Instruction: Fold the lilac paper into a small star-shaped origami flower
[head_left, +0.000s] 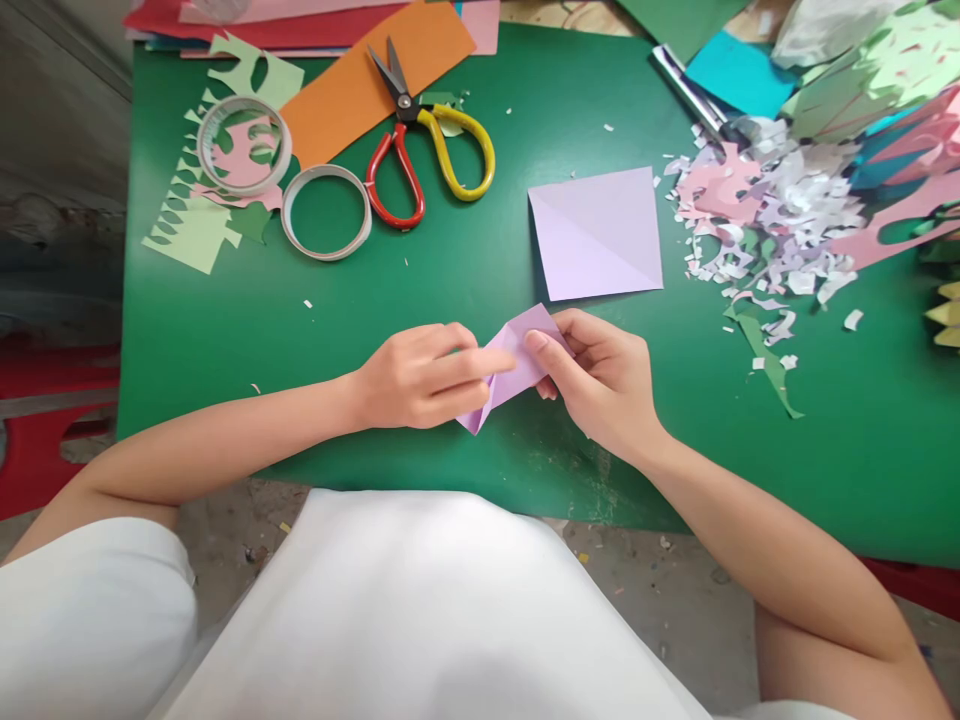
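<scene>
A small folded piece of light purple paper (523, 372) is between my hands, slanting above the table's near edge. My right hand (611, 385) pinches its right end, with the thumb on top and the fingers underneath. At the paper's left end my left hand (424, 378) has its fingers curled, and its slightly blurred index finger reaches across the paper's face. My left thumb is hidden. A fold stands up near the paper's lower left corner. Just beyond my right hand lies a purple paper square (596, 235) with a diagonal crease.
Scissors (405, 105) with red and yellow handles lie spread apart, partly on an orange paper strip (330, 95). Two tape rolls, one nearer (326, 250), sit at left by green paper cutouts (199, 235). Paper scraps (795, 215) pile up on the green table's (450, 270) right.
</scene>
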